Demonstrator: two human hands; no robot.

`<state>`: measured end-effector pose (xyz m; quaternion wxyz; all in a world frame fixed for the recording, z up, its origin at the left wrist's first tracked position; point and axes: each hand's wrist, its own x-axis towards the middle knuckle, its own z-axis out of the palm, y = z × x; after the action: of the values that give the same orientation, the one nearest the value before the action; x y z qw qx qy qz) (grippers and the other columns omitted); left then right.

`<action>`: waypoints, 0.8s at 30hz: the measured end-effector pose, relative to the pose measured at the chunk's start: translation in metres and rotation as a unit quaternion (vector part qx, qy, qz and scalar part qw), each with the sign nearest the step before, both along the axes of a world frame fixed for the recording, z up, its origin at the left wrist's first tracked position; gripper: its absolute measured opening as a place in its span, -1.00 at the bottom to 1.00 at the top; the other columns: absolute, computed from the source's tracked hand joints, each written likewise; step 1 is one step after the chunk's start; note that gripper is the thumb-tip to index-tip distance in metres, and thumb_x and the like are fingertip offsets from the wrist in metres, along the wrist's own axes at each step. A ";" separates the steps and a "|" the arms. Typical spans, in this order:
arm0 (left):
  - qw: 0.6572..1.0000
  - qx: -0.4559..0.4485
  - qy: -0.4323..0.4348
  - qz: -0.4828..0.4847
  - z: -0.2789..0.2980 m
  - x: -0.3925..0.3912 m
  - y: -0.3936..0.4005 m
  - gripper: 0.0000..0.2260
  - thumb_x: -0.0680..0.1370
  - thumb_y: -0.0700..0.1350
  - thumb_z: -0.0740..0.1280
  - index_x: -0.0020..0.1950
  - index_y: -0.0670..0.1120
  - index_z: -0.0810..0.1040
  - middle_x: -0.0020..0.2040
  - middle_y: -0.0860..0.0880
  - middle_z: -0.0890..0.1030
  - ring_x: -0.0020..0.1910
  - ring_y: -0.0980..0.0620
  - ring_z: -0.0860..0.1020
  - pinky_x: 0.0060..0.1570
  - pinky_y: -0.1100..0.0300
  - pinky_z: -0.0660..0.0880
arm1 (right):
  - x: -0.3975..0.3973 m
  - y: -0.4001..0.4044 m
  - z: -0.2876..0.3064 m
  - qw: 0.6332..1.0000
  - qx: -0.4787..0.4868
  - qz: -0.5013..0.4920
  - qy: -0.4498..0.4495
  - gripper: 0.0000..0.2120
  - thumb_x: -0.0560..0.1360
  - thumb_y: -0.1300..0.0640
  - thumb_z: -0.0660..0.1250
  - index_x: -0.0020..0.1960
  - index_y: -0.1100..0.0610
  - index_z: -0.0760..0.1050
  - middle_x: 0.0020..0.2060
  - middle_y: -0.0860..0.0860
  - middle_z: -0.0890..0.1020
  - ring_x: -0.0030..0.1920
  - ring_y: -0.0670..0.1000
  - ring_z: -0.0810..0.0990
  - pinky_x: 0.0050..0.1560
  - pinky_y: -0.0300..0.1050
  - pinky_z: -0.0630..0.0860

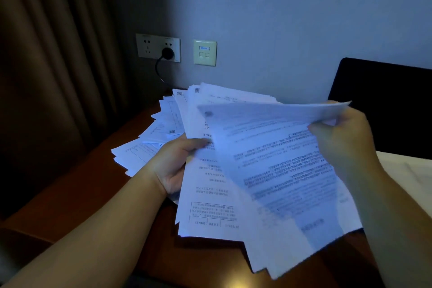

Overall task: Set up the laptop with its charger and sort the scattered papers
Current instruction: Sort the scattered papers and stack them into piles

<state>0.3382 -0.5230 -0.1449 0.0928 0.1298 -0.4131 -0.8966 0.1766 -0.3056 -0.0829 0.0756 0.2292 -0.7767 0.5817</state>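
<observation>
Both hands busy with the papers point(217, 184) above the brown counter point(77, 194): left hand point(174, 163) curled round the left edge of a fanned stack, thumb on top, other fingers hidden beneath; right hand point(339, 133) pinching the far corner of a raised upper bundle point(275, 159), lifted and tilted toward the camera. More loose sheets point(145, 147) spread on the counter behind the left hand, reaching toward the wall. Black plug point(167, 53) seated in the wall socket point(158, 47), its cable point(159, 72) dropping behind the sheets; dark laptop lid point(385, 105) upright at the right, near the right hand. Likely risks: stack held only at one edge, already splayed and sagging at the near corners, so apt to slide apart and spill over the counter's front edge; raised bundle gripped at a single corner, so prone to crease, tear or drop inner sheets if swung quickly; lid close enough to be knocked by a wide sweep of the right hand; cable beneath the far sheets liable to snag when gathering them. Dim bluish light, print blurred, so sorting by content prone to error.
</observation>
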 end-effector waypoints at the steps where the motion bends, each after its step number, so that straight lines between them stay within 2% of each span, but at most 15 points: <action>1: 1.000 0.005 -0.008 0.002 -0.001 0.000 0.000 -0.50 0.43 -0.27 0.29 0.38 -0.12 0.52 0.16 -0.27 0.69 -0.05 -0.25 0.72 -0.20 -0.10 0.68 | 0.005 -0.004 0.006 1.000 0.004 0.014 0.012 -0.80 0.49 0.38 0.23 -0.24 0.16 0.50 -0.43 0.01 0.42 -0.42 -0.01 0.30 -0.48 -0.23 0.21; 3: 0.999 0.016 -0.030 0.005 -0.004 0.001 -0.006 -0.53 0.42 -0.25 0.28 0.35 -0.18 0.53 0.06 -0.26 0.70 -0.12 -0.23 0.72 -0.23 -0.06 0.67 | 0.015 -0.011 0.016 0.998 0.009 0.042 0.045 -0.76 0.47 0.35 0.16 -0.34 0.14 0.38 -0.48 -0.04 0.29 -0.44 -0.02 0.20 -0.49 -0.27 0.14; 5: 0.998 0.014 -0.065 0.002 -0.004 0.003 -0.010 -0.55 0.42 -0.20 0.30 0.31 -0.23 0.53 0.02 -0.26 0.65 -0.15 -0.23 0.68 -0.21 -0.03 0.67 | 0.024 -0.016 0.025 0.996 0.016 0.061 0.063 -0.78 0.48 0.36 0.14 -0.28 0.19 0.46 -0.47 -0.02 0.30 -0.47 -0.04 0.20 -0.50 -0.27 0.13; 7: 0.998 0.006 -0.065 -0.006 -0.001 0.006 -0.009 -0.76 0.44 -0.23 0.27 0.01 -0.29 0.65 -0.15 -0.23 0.65 -0.29 -0.17 0.67 -0.31 0.10 0.64 | 0.028 -0.020 0.034 0.993 0.027 0.081 0.076 -0.74 0.43 0.40 0.12 -0.26 0.17 0.53 -0.51 -0.10 0.33 -0.49 -0.08 0.22 -0.46 -0.26 0.15; 9: 1.000 -0.001 -0.019 0.001 0.003 0.009 -0.003 -0.81 0.36 -0.32 0.28 -0.25 -0.26 0.71 -0.29 -0.19 0.68 -0.41 -0.11 0.67 -0.45 0.16 0.60 | 0.030 -0.024 0.042 0.989 0.039 0.100 0.100 -0.75 0.32 0.37 0.10 -0.32 0.12 0.48 -0.56 -0.14 0.36 -0.50 -0.07 0.27 -0.43 -0.22 0.19; 10: 1.000 0.007 -0.011 -0.002 0.006 0.009 0.001 -0.80 0.32 -0.32 0.30 -0.21 -0.25 0.73 -0.26 -0.19 0.70 -0.38 -0.11 0.68 -0.45 0.14 0.60 | 0.030 -0.026 0.044 0.986 0.043 0.106 0.123 -0.76 0.26 0.32 0.08 -0.31 0.13 0.50 -0.54 -0.08 0.43 -0.48 0.00 0.36 -0.43 -0.15 0.26; 12: 1.000 0.019 -0.017 -0.017 0.007 0.008 0.004 -0.71 0.40 -0.27 0.28 0.03 -0.27 0.70 -0.07 -0.24 0.73 -0.24 -0.17 0.73 -0.37 0.04 0.65 | 0.034 -0.029 0.048 0.970 0.058 0.139 0.191 -0.69 0.18 0.27 0.04 -0.37 0.07 0.55 -0.42 0.03 0.58 -0.30 0.07 0.58 -0.30 -0.02 0.46; 14: 0.999 0.022 -0.042 -0.017 0.007 0.006 0.003 -0.65 0.44 -0.22 0.24 0.16 -0.25 0.63 -0.01 -0.27 0.72 -0.19 -0.21 0.74 -0.35 -0.02 0.66 | 0.039 -0.032 0.047 0.946 0.078 0.185 0.253 -0.60 0.17 0.31 0.03 -0.41 -0.09 0.53 -0.41 -0.10 0.59 -0.19 -0.10 0.60 -0.15 -0.18 0.48; 15: 0.998 0.024 -0.055 -0.014 0.006 0.006 0.001 -0.63 0.45 -0.20 0.24 0.20 -0.24 0.61 0.01 -0.27 0.72 -0.18 -0.22 0.74 -0.34 -0.05 0.67 | 0.041 -0.035 0.046 0.934 0.096 0.200 0.281 -0.58 0.17 0.35 0.04 -0.36 -0.08 0.54 -0.41 -0.21 0.55 -0.18 -0.14 0.57 -0.11 -0.33 0.43; 16: 0.998 0.027 -0.062 -0.015 0.007 0.007 0.001 -0.61 0.45 -0.19 0.25 0.25 -0.23 0.59 0.04 -0.27 0.72 -0.15 -0.23 0.74 -0.32 -0.07 0.67 | 0.042 -0.038 0.043 0.919 0.113 0.210 0.313 -0.54 0.18 0.36 0.04 -0.22 -0.08 0.56 -0.41 -0.28 0.51 -0.19 -0.13 0.53 -0.10 -0.37 0.40; 17: 0.997 0.026 -0.064 -0.016 0.006 0.008 0.000 -0.57 0.46 -0.18 0.26 0.31 -0.22 0.57 0.08 -0.27 0.71 -0.12 -0.23 0.74 -0.28 -0.08 0.68 | 0.043 -0.041 0.039 0.903 0.131 0.220 0.346 -0.49 0.20 0.34 0.03 -0.10 -0.11 0.54 -0.41 -0.30 0.49 -0.22 -0.10 0.49 -0.08 -0.29 0.41; 18: 0.998 0.026 -0.061 -0.014 0.006 0.008 0.000 -0.54 0.47 -0.18 0.26 0.37 -0.21 0.54 0.11 -0.27 0.70 -0.10 -0.23 0.73 -0.25 -0.09 0.68 | 0.044 -0.045 0.032 0.884 0.150 0.237 0.373 -0.52 0.21 0.29 0.00 -0.10 -0.11 0.52 -0.40 -0.26 0.49 -0.24 -0.02 0.49 -0.09 -0.14 0.45; 20: 0.998 0.025 -0.054 -0.008 0.005 0.008 -0.001 -0.49 0.47 -0.17 0.26 0.43 -0.20 0.50 0.15 -0.26 0.69 -0.07 -0.22 0.73 -0.21 -0.07 0.69 | 0.050 -0.048 0.017 0.858 0.184 0.253 0.409 -0.66 0.21 0.18 -0.01 -0.26 -0.04 0.51 -0.35 -0.14 0.55 -0.22 0.09 0.50 -0.10 0.09 0.46; 22: 0.998 0.030 -0.045 -0.013 0.006 0.008 0.000 -0.48 0.47 -0.16 0.25 0.45 -0.19 0.49 0.20 -0.25 0.68 -0.03 -0.20 0.73 -0.12 -0.06 0.68 | 0.058 -0.050 -0.001 0.850 0.210 0.247 0.416 -0.73 0.22 0.16 0.05 -0.30 -0.02 0.51 -0.19 -0.10 0.58 -0.09 0.12 0.51 0.01 0.19 0.42; 24: 0.998 0.039 -0.029 -0.026 0.007 0.010 0.001 -0.49 0.49 -0.14 0.23 0.45 -0.17 0.48 0.22 -0.25 0.67 0.00 -0.21 0.72 -0.04 -0.09 0.66 | 0.066 -0.055 -0.021 0.860 0.217 0.251 0.388 -0.79 0.28 0.18 0.16 -0.22 0.01 0.55 0.01 -0.08 0.56 0.12 0.10 0.47 0.15 0.19 0.38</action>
<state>0.3483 -0.5221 -0.1376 0.0519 0.1482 -0.3838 -0.9100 0.2427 -0.3602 -0.1038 0.1708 0.6342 -0.7072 0.2617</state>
